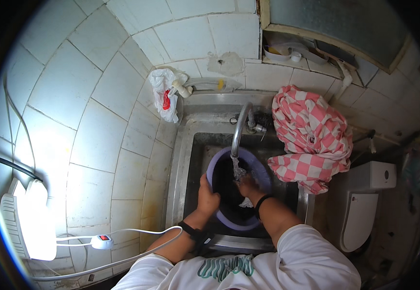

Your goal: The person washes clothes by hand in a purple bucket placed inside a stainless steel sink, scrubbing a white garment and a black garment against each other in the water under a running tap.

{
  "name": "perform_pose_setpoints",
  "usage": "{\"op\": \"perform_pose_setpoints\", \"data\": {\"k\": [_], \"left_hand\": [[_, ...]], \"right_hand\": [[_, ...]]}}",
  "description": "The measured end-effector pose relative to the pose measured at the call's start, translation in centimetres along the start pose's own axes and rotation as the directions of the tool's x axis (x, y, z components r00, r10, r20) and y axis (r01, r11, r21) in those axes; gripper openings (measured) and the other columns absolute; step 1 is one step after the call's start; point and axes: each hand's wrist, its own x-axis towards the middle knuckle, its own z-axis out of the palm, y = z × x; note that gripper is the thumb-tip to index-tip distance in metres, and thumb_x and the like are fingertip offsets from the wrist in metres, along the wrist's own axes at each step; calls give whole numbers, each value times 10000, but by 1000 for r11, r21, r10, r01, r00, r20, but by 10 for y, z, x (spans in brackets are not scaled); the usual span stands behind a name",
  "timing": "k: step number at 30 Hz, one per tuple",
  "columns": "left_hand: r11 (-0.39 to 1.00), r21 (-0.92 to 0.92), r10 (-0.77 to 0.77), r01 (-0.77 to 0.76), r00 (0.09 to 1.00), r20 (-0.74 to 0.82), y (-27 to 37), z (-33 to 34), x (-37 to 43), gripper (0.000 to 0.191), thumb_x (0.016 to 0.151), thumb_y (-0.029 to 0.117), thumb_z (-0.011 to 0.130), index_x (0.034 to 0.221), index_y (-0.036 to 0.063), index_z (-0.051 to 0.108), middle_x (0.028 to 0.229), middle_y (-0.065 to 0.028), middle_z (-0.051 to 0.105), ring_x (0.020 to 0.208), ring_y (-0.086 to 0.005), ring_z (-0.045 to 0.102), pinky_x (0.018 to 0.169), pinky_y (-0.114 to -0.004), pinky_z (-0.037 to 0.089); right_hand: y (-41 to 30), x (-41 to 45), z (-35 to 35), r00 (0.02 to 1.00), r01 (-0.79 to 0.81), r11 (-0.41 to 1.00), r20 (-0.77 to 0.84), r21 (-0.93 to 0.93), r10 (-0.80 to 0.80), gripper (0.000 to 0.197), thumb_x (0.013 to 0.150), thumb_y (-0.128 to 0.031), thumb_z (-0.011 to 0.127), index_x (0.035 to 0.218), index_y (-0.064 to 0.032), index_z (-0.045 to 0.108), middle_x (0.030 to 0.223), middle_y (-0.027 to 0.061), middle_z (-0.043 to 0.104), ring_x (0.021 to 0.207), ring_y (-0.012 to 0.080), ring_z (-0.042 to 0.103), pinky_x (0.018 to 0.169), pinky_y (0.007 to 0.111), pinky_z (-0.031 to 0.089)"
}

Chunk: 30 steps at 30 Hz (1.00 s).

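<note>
A purple plastic basin (263,170) stands in a stainless-steel sink (176,174), with dark cloth (226,181) inside it. Water runs from the curved metal faucet (241,123) into the basin. My left hand (207,197) grips the basin's left rim, thumb towards the inside. Inside the basin, my right hand (248,186) is at the dark cloth under the falling water; its fingers are partly hidden by splashing, so its hold is unclear. A small piece of white material (246,203) lies just below it. Dark bands circle both wrists.
Pink-and-white checked fabric (311,134) is heaped on the sink's right side. A white plastic bag (162,94) hangs at the back left corner. A white cable with a switch (102,242) crosses near my left arm, by a bright lamp (37,221). A white toilet (360,214) stands to the right.
</note>
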Motion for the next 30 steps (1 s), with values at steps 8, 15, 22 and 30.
{"op": "perform_pose_setpoints", "data": {"k": [8,15,22,30], "left_hand": [[993,-46,-113,110,991,-73,-17,-8,-12,612,711,-62,538,1288,-8,341,1147,-287,555,1114,-417,541,958,-414,417],[971,-58,-235,231,969,-74,-74,-2,-37,525,769,40,615,1218,-35,353,1110,-273,558,1080,-402,555,952,-426,419],[936,-2,-352,352,935,45,-136,5,-59,584,802,168,681,1192,-29,294,1138,-235,542,1082,-319,549,926,-393,437],[961,18,-277,277,952,130,-47,-11,-55,600,719,52,681,1173,-40,300,1160,-300,503,1108,-428,533,927,-436,444]], "right_hand": [[-18,-31,-32,998,-43,990,45,136,37,780,838,-493,608,1406,-36,329,1330,301,416,1209,439,447,991,480,393],[30,-46,-26,990,-139,934,59,329,126,729,565,-334,855,1105,60,566,1103,224,618,1017,317,611,860,368,490],[-42,-66,-78,979,-201,834,66,513,195,444,552,-130,759,932,38,603,826,172,635,770,279,631,660,386,496],[-122,-109,-177,979,154,578,-201,801,17,361,582,42,669,919,34,540,757,50,546,669,131,530,551,275,426]]}}
